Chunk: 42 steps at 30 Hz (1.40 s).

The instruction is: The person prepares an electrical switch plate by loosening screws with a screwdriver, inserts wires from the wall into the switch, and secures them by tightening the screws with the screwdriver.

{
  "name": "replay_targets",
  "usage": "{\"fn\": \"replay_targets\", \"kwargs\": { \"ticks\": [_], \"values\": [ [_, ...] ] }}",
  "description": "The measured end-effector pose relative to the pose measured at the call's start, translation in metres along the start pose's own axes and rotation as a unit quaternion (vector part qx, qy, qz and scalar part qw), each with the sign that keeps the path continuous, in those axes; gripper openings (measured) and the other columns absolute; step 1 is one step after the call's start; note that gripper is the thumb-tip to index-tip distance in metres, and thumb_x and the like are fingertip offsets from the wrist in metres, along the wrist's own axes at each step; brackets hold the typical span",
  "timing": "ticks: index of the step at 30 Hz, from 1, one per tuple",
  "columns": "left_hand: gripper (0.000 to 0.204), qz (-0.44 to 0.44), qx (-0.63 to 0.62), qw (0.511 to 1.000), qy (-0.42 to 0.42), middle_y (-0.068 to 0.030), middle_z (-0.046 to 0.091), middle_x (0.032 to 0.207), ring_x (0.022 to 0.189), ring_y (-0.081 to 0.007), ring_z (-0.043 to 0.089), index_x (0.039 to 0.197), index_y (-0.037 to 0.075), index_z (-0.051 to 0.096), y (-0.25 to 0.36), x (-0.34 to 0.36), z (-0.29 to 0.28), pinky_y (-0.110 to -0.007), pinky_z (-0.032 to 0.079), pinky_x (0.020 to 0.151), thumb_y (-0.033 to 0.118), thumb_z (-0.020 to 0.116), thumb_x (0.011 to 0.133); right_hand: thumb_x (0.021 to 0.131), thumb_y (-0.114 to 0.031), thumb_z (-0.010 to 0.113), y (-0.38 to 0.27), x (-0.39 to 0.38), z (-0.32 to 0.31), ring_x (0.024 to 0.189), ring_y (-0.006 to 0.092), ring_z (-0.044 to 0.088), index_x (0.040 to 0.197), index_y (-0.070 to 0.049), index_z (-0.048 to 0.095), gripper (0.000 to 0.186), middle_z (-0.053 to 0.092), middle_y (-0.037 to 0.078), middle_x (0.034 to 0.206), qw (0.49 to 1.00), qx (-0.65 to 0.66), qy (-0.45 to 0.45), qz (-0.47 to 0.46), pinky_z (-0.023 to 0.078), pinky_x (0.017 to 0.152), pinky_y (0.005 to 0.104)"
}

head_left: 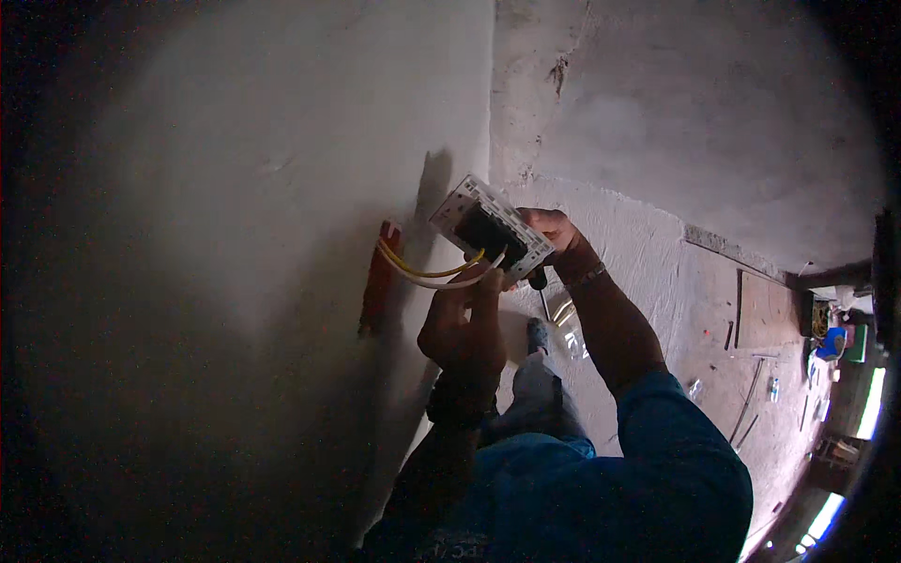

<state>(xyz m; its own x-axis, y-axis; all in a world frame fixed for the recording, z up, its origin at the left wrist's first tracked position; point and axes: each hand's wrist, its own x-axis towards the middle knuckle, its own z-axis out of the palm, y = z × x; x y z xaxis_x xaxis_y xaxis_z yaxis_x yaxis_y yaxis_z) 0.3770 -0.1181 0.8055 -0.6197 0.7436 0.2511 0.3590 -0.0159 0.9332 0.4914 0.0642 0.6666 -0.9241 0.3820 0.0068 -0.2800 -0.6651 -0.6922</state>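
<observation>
A white rectangular wall plate (pixel 513 227) with a black back, like that of a socket or switch, is held tilted in front of the wall. My right hand (pixel 552 230) is closed around its far right end. Below that hand a screwdriver (pixel 539 281) with a dark handle points downward; what grips it is hidden. My left hand (pixel 469 324), in shadow, is closed with its fingertips at a white wire (pixel 436 284) near the plate's back. A yellow wire (pixel 445 273) runs beside it. Both wires curve out of a red recessed wall box (pixel 377 291).
The pale plastered wall (pixel 235 235) fills the left side and meets another wall at a corner. Below me are my shoe (pixel 537 336) and a light floor (pixel 694 328). Loose tools, a small bottle (pixel 773 389) and a blue container (pixel 832 343) lie farther right.
</observation>
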Motion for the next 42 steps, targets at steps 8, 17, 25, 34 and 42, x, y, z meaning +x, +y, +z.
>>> {"fn": "replay_targets", "kwargs": {
  "ticks": [8, 17, 25, 34, 42],
  "values": [
    [0.017, -0.018, -0.012, 1.0, 0.019, -0.0111, 0.068, 0.089, 0.08, -0.0163, 0.064, 0.089, -0.001, 0.065, -0.001, -0.002, 0.004, -0.031, 0.051, 0.072, 0.014, 0.067, 0.082, 0.093, -0.03, 0.048, -0.001, -0.001, 0.001, 0.085, 0.0178, 0.062, 0.108, 0.0, 0.059, 0.035, 0.064, 0.01, 0.097, 0.998, 0.045, 0.009, 0.035, 0.049, 0.078, 0.0314],
    [0.017, -0.073, -0.011, 0.997, 0.017, -0.0112, 0.068, 0.089, 0.081, -0.0167, 0.064, 0.088, 0.0, 0.066, -0.003, -0.006, 0.009, -0.029, 0.05, 0.074, 0.015, 0.069, 0.08, 0.092, -0.025, 0.049, 0.003, -0.001, -0.002, 0.077, 0.0149, 0.056, 0.089, -0.002, 0.058, 0.026, 0.059, 0.005, 0.084, 0.982, -0.129, 0.031, -0.135, 0.045, 0.072, 0.0306],
    [0.016, -0.053, -0.009, 0.998, 0.036, -0.0108, 0.067, 0.087, 0.078, -0.0186, 0.064, 0.089, 0.002, 0.064, 0.009, -0.01, 0.006, -0.03, 0.051, 0.069, 0.015, 0.069, 0.081, 0.089, -0.028, 0.053, 0.002, -0.001, 0.0, 0.071, 0.0133, 0.052, 0.079, -0.005, 0.055, 0.025, 0.055, 0.001, 0.078, 0.996, 0.002, 0.026, -0.084, 0.043, 0.069, 0.0299],
    [0.017, 0.026, -0.043, 0.998, 0.045, -0.013, 0.065, 0.088, 0.075, -0.0199, 0.064, 0.092, 0.001, 0.062, 0.003, -0.008, 0.007, -0.029, 0.051, 0.065, 0.011, 0.069, 0.081, 0.088, -0.03, 0.054, -0.001, -0.001, 0.0, 0.072, 0.015, 0.055, 0.088, -0.005, 0.057, 0.025, 0.058, 0.004, 0.082, 0.997, 0.0, 0.035, -0.065, 0.045, 0.071, 0.0314],
    [0.015, 0.041, -0.019, 0.998, 0.052, -0.0125, 0.065, 0.087, 0.073, -0.0194, 0.063, 0.091, 0.001, 0.064, 0.004, -0.004, 0.004, -0.029, 0.05, 0.061, 0.012, 0.068, 0.081, 0.087, -0.028, 0.054, 0.002, 0.002, -0.001, 0.075, 0.0159, 0.056, 0.089, -0.003, 0.058, 0.026, 0.06, 0.007, 0.088, 0.998, 0.035, 0.009, -0.061, 0.045, 0.072, 0.0311]
  ]
}}
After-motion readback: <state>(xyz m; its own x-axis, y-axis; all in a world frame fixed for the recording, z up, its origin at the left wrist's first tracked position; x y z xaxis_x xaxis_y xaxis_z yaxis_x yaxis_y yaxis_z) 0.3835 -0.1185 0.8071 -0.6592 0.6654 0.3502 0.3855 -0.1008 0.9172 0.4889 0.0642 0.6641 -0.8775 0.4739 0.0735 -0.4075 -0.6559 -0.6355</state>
